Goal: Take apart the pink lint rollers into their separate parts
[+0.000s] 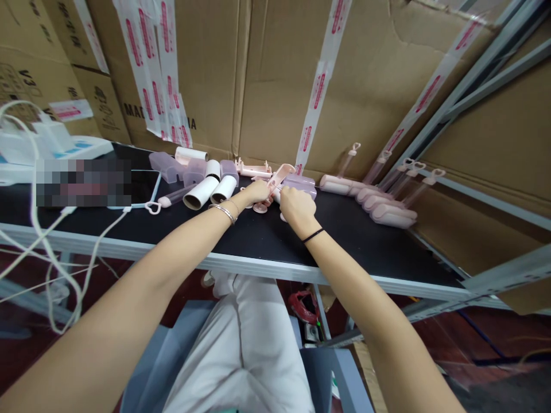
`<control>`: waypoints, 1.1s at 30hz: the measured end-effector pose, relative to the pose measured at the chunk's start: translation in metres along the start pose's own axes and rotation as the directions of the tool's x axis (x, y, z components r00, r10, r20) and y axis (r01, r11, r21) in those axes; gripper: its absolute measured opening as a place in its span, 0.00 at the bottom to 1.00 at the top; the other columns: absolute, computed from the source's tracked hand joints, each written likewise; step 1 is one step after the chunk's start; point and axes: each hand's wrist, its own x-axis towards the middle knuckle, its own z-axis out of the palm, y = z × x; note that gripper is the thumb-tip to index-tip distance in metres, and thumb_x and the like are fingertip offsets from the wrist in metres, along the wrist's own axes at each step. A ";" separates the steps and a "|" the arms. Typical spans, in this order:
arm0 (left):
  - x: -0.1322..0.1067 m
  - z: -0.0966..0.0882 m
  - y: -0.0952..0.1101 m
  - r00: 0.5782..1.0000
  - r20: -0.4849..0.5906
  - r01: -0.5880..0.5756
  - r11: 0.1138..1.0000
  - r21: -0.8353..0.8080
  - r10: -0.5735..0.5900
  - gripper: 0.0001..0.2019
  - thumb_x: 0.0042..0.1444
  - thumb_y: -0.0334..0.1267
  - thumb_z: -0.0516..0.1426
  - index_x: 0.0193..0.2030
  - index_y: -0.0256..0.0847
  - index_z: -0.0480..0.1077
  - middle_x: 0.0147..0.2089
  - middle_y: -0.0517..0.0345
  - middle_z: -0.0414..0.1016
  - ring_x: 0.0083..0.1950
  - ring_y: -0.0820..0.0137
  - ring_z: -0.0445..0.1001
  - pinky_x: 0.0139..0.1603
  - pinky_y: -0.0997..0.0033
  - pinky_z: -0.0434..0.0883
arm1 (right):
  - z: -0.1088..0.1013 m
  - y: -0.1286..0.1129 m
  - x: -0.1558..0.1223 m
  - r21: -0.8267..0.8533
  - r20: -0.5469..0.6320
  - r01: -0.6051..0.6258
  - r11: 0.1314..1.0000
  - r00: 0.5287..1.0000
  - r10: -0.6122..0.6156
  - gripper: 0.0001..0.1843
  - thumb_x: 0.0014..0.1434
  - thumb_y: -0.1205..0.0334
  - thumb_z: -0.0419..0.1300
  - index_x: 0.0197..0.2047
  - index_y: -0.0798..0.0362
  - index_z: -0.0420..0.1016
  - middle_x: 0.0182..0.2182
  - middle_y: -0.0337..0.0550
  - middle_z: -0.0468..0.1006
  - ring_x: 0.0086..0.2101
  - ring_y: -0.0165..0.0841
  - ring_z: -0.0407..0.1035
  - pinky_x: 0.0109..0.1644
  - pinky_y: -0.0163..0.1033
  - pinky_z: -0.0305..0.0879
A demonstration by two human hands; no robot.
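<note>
My left hand point(259, 190) is closed on a pink plastic frame point(283, 173), which stands tilted above the black shelf. Close beside it, my right hand point(297, 206) is a fist at the frame's near end. A thin shiny rod shows between the two hands, but what the right fist holds is mostly hidden. Small pink round pieces point(260, 207) lie under the left hand. Behind it rests another pink frame point(255, 168). Translucent lilac covers point(301, 182) lie just past the right hand.
White sticky rolls point(201, 193) and lilac covers point(166, 166) sit to the left, near a heart-ended handle point(176, 197). Several pink lint rollers point(392, 215) line the right. Cables point(37, 201) and a power strip point(84, 148) occupy the far left. Cardboard point(275, 86) walls the back.
</note>
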 end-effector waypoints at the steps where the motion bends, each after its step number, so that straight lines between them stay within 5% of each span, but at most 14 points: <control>1: -0.001 0.001 0.001 0.999 -0.027 -0.016 0.999 0.040 0.018 0.11 0.61 0.37 0.49 0.28 0.35 0.64 0.19 0.61 0.64 0.17 0.79 0.62 0.17 0.80 0.56 | 0.001 0.001 0.001 -0.003 -0.009 0.005 1.000 1.000 -0.005 0.16 0.63 0.67 0.41 0.44 0.58 0.69 0.38 0.57 0.76 0.38 0.40 0.74 0.40 0.39 0.66; 6: -0.004 0.002 0.005 0.992 -0.091 -0.066 0.977 0.201 0.086 0.16 0.61 0.43 0.48 0.28 0.34 0.64 0.21 0.59 0.65 0.17 0.77 0.65 0.14 0.79 0.54 | 0.007 0.013 0.007 0.029 -0.031 -0.009 1.000 0.999 0.010 0.20 0.64 0.57 0.40 0.44 0.56 0.70 0.36 0.55 0.76 0.38 0.41 0.73 0.41 0.42 0.66; 13: 0.001 -0.013 0.001 0.998 0.028 -0.066 0.982 0.174 0.062 0.14 0.57 0.44 0.53 0.27 0.35 0.64 0.18 0.59 0.65 0.14 0.78 0.62 0.13 0.79 0.54 | 0.007 0.021 0.007 0.035 -0.007 -0.047 0.998 0.999 0.047 0.21 0.64 0.59 0.39 0.42 0.55 0.72 0.37 0.55 0.76 0.39 0.42 0.73 0.42 0.43 0.65; 22: 0.004 -0.015 -0.002 0.998 0.054 -0.051 0.980 0.194 0.041 0.05 0.53 0.33 0.56 0.30 0.34 0.64 0.19 0.61 0.66 0.14 0.78 0.62 0.14 0.78 0.55 | 0.011 0.019 0.008 0.000 -0.026 -0.018 1.000 1.000 0.018 0.23 0.64 0.56 0.39 0.42 0.56 0.74 0.35 0.55 0.77 0.38 0.41 0.74 0.41 0.41 0.66; 33: -0.003 -0.020 0.002 0.984 0.173 0.017 0.989 0.147 -0.042 0.08 0.56 0.31 0.51 0.26 0.38 0.60 0.15 0.65 0.59 0.11 0.80 0.55 0.13 0.79 0.51 | 0.014 0.024 0.006 -0.045 -0.007 0.057 0.997 0.998 -0.058 0.21 0.65 0.57 0.38 0.45 0.57 0.69 0.32 0.54 0.77 0.36 0.42 0.74 0.39 0.43 0.67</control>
